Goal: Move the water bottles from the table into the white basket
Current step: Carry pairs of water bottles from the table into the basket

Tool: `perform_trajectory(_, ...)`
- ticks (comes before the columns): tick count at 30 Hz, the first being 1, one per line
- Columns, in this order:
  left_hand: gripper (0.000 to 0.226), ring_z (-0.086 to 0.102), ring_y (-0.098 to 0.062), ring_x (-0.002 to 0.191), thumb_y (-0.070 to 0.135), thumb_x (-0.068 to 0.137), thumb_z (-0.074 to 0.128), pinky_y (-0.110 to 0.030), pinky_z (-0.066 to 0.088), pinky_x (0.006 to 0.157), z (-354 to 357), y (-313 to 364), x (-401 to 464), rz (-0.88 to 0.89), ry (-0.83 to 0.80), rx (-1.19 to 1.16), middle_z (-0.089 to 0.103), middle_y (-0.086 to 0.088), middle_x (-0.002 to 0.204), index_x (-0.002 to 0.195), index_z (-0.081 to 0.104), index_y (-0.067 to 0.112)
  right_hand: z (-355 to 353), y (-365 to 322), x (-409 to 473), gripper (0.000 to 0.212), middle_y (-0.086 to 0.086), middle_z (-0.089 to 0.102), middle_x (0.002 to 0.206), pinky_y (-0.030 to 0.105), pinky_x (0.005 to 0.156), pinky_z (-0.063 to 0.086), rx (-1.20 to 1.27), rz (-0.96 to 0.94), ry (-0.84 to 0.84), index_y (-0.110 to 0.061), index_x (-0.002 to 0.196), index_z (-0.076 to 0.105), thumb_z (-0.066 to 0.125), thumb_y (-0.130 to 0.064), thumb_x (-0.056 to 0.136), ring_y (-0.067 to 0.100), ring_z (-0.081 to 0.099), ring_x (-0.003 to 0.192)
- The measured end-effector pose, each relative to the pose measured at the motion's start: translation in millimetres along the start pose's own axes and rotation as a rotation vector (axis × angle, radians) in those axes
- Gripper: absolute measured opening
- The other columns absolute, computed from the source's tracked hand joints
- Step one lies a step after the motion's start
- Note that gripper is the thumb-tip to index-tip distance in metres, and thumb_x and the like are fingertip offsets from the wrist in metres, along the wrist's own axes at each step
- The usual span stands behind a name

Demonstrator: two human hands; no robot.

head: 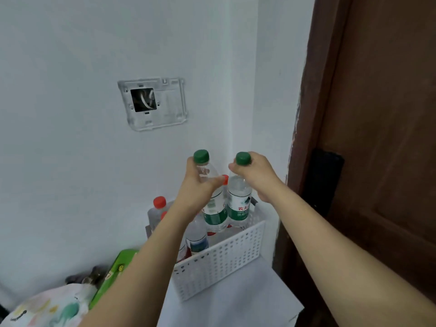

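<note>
My left hand (200, 185) grips the neck of a clear green-capped water bottle (214, 213) with a green label. My right hand (254, 175) grips the neck of a second green-capped bottle (239, 206). Both bottles hang upright side by side, their lower ends inside the white perforated basket (226, 263). In the basket stand several other bottles, among them a red-capped one (157, 208) at the far left and a blue-labelled one (197, 237) partly behind my left forearm.
The basket stands on a white table (236, 303) in a corner against the white wall. A brown door (377, 138) is close on the right. A green box (115, 272) and patterned cloth (52, 308) lie lower left. An open wall socket box (153, 102) is above.
</note>
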State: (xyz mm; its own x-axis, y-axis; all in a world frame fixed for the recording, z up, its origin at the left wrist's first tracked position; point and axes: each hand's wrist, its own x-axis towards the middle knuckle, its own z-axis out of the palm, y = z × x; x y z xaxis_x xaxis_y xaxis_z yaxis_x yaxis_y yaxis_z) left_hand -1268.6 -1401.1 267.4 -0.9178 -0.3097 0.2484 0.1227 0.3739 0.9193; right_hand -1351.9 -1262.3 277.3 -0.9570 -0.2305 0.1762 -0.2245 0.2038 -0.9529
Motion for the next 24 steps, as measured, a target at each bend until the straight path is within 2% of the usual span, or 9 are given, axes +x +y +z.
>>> perform_trajectory(2,0.051,0.060,-0.017,0.098,0.027,0.085,0.072,-0.035,0.050,0.080,8.6,-19.5,12.8,0.002,-0.073,0.075,0.053,0.004,0.108,0.120,0.034,0.028,5.2,15.2,15.2,0.020,0.005,0.063,0.081,0.035,0.074,0.049,-0.133,0.023,-0.036,-0.012,0.077,0.060,0.075,-0.025,0.079,0.024,0.061,0.079)
perform_trajectory(3,0.049,0.062,-0.019,0.097,0.027,0.084,0.072,-0.038,0.052,0.080,12.9,-29.4,18.6,0.011,-0.110,0.146,0.056,0.006,0.106,0.116,0.035,0.030,7.4,22.3,22.1,0.026,0.003,0.058,0.078,0.034,0.070,0.047,-0.207,0.029,-0.056,-0.015,0.069,0.056,0.077,-0.029,0.077,0.023,0.058,0.074)
perform_trajectory(6,0.052,0.063,-0.024,0.094,0.039,0.075,0.074,-0.045,0.053,0.084,21.1,-53.5,33.0,0.031,-0.165,0.437,0.064,0.007,0.103,0.111,0.037,0.036,11.0,41.7,39.2,0.040,0.002,0.044,0.089,0.031,0.064,0.043,-0.384,0.025,-0.091,-0.021,0.059,0.049,0.081,-0.043,0.070,0.023,0.054,0.072)
perform_trajectory(10,0.062,0.056,-0.022,0.102,0.057,0.065,0.075,-0.041,0.042,0.092,22.3,-69.3,46.2,0.061,-0.078,0.729,0.061,0.008,0.108,0.115,0.049,0.031,14.3,65.5,49.1,0.031,0.001,0.055,0.072,0.034,0.060,0.046,-0.501,0.002,-0.119,-0.018,0.068,0.052,0.077,-0.034,0.077,0.020,0.056,0.066)
perform_trajectory(13,0.064,0.050,-0.022,0.099,0.071,0.063,0.066,-0.041,0.031,0.092,22.4,-77.8,47.1,0.117,-0.054,0.966,0.058,0.008,0.100,0.107,0.048,0.028,16.0,75.6,51.7,0.033,0.000,0.054,0.077,0.032,0.059,0.043,-0.537,-0.032,-0.085,-0.018,0.073,0.051,0.074,-0.041,0.078,0.018,0.054,0.067)
perform_trajectory(15,0.066,0.051,-0.023,0.097,0.071,0.065,0.064,-0.043,0.029,0.093,22.4,-83.8,44.6,0.153,-0.058,1.076,0.058,0.008,0.092,0.106,0.043,0.024,14.5,84.3,50.7,0.030,0.000,0.053,0.086,0.036,0.065,0.050,-0.541,-0.036,-0.091,-0.017,0.081,0.054,0.074,-0.039,0.079,0.020,0.057,0.076)
perform_trajectory(19,0.059,0.057,-0.024,0.093,0.065,0.071,0.064,-0.047,0.026,0.097,16.8,-92.7,39.9,0.219,-0.055,1.135,0.064,0.009,0.089,0.106,0.038,0.026,18.0,104.7,35.0,0.024,-0.008,0.049,0.092,0.042,0.074,0.055,-0.500,-0.046,-0.146,-0.020,0.089,0.054,0.071,-0.036,0.083,0.016,0.056,0.083)
perform_trajectory(24,0.060,0.059,-0.022,0.096,0.070,0.070,0.063,-0.047,0.024,0.103,12.4,-96.9,35.0,0.251,-0.093,1.191,0.065,0.009,0.093,0.106,0.041,0.027,27.4,114.8,22.3,0.024,-0.007,0.051,0.106,0.030,0.082,0.046,-0.454,-0.120,-0.118,-0.028,0.104,0.054,0.068,-0.037,0.087,0.011,0.054,0.095)
